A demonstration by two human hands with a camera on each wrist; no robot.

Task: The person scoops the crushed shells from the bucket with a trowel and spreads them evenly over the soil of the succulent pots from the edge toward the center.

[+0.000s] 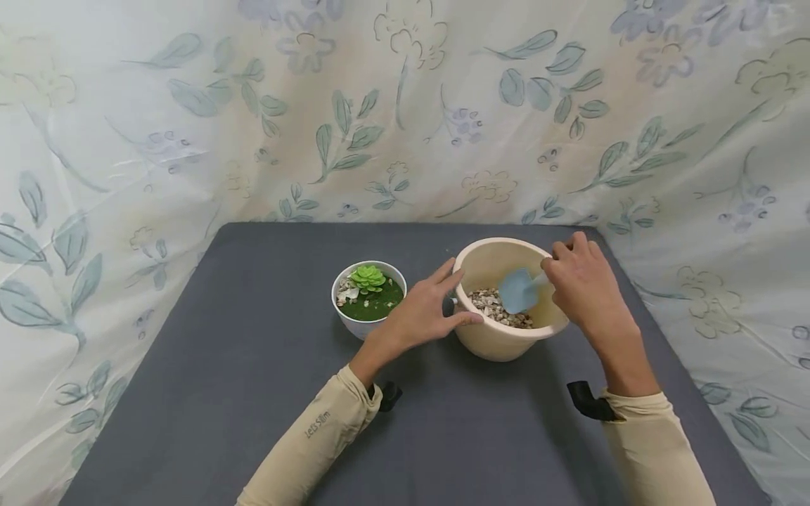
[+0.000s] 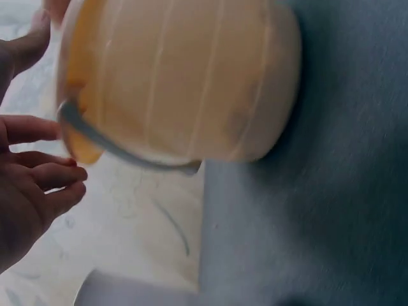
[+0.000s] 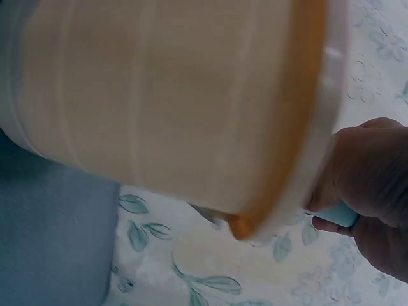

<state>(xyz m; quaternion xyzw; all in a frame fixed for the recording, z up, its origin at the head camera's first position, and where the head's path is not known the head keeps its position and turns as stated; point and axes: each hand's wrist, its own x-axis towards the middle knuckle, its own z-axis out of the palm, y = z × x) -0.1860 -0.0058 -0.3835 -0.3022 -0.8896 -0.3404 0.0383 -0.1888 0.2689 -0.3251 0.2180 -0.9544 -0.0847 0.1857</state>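
Observation:
A cream bucket [image 1: 498,349] with a layer of small pebbles [image 1: 487,302] inside stands at the right of the table. My left hand [image 1: 425,307] touches its left rim, thumb and fingers spread and fairly straight. A grey handle [image 2: 121,151] hangs down the bucket's side in the left wrist view. My right hand [image 1: 583,281], above the right rim, grips a small blue shovel [image 1: 518,290] by its handle. The shovel's blade is inside the bucket over the pebbles. In the right wrist view, the bucket wall hides the blade, and part of the blue-green handle [image 3: 338,214] shows beneath my curled fingers.
Left of the bucket, partly behind my left hand, stands a white bowl [image 1: 358,327] with a green succulent [image 1: 368,278], green moss-like cover and pale stones. The dark grey table [image 1: 266,295] meets a floral curtain [image 1: 443,140] at the back and sides.

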